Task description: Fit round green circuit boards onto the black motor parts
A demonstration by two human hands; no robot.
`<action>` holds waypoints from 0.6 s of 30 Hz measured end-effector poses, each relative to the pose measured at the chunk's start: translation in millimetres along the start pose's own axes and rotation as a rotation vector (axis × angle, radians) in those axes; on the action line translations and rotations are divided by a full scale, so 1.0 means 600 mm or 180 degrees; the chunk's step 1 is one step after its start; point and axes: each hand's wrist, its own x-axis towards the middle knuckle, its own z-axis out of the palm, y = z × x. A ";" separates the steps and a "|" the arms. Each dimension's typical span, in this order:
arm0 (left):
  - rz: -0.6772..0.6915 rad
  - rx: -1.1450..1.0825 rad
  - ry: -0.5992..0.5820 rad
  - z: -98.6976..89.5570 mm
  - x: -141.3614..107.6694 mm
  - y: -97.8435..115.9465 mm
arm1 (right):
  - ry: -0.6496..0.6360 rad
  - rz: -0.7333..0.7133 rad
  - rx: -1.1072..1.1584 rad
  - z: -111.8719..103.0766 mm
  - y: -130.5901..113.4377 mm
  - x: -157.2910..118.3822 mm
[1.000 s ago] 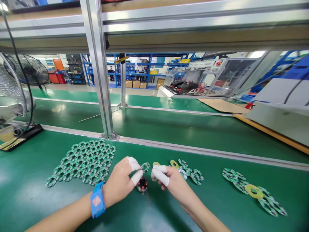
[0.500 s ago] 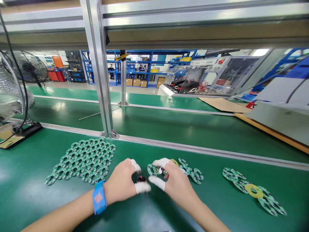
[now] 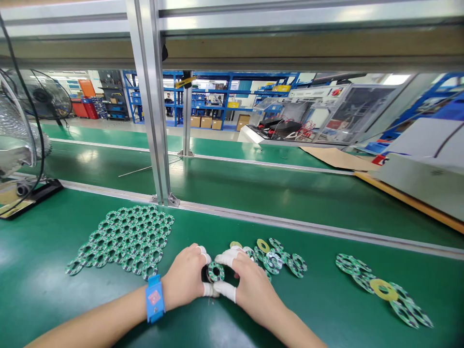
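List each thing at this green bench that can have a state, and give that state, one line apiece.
Right hand: closed around central ring board
Left hand: curved around the same spot, grip unclear
Central ring board: between the hands, patterned face showing
Ring boards at left: laid out, closely packed
Far-right ring boards: loose, some overlapping
Far-right yellow ring: lying among those boards
Blue wristband: fastened around left wrist
Fan: spinning or stopped, unclear
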 end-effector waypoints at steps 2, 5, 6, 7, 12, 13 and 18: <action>-0.0012 -0.0061 0.0035 0.002 -0.001 0.000 | 0.0001 -0.0015 -0.0247 0.002 -0.004 -0.002; -0.0046 -0.0101 0.0085 0.005 -0.002 0.001 | -0.0006 -0.0004 -0.0560 0.002 -0.008 -0.005; -0.0057 -0.0111 0.0098 0.007 -0.003 0.002 | -0.0011 -0.0007 -0.0631 0.002 -0.009 -0.006; -0.0067 -0.0119 0.0107 0.008 -0.003 0.002 | -0.0013 -0.0015 -0.0686 0.003 -0.009 -0.007; -0.0077 -0.0151 0.0149 0.015 -0.005 0.000 | 0.0085 -0.0092 -0.0788 0.007 -0.007 -0.010; -0.0074 -0.0162 0.0153 0.016 -0.006 0.000 | 0.0104 -0.0113 -0.0770 0.007 -0.006 -0.010; -0.0096 -0.0199 0.0114 0.014 -0.005 0.001 | 0.0122 -0.0203 -0.0550 0.003 -0.003 -0.010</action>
